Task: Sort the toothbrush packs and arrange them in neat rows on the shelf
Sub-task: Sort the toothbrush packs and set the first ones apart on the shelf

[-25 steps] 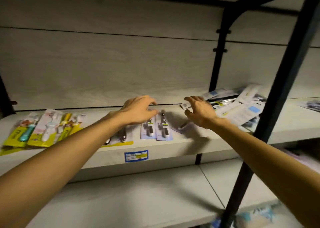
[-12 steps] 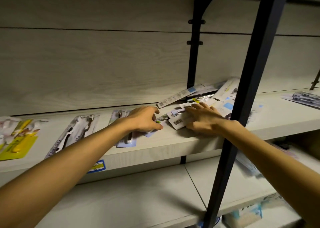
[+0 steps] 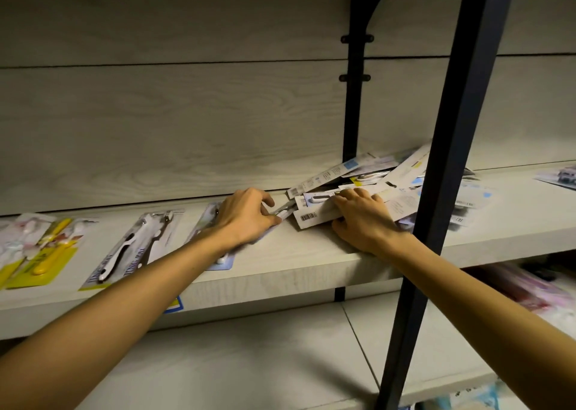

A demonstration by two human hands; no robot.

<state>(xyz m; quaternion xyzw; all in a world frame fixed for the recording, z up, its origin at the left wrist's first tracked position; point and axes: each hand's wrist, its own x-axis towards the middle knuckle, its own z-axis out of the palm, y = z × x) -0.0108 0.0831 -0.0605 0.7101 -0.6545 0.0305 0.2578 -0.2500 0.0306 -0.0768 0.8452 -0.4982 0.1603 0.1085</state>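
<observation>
A loose heap of toothbrush packs [image 3: 396,179] lies on the pale wooden shelf [image 3: 296,263], many face down with barcodes showing. My right hand [image 3: 363,219] rests flat on the heap's near edge, fingers over a white pack with a barcode [image 3: 311,218]. My left hand [image 3: 246,216] is curled over a blue-backed pack [image 3: 224,260], its thumb and fingers closing on a pack's end [image 3: 285,211] beside the heap. To the left lie a pack with white and black brushes [image 3: 131,247] and yellow packs [image 3: 40,253], flat and side by side.
A black metal upright [image 3: 442,191] crosses in front of my right forearm. A second black post [image 3: 353,98] stands at the back panel. Another pack [image 3: 561,176] lies at the far right. A lower shelf [image 3: 249,363] runs beneath, with pink packs [image 3: 530,288] on its right.
My view has shifted right, so the sorted packs slid leftward in frame. Both hands moved from the blue packs to the heap; the right hand now presses on its near edge.
</observation>
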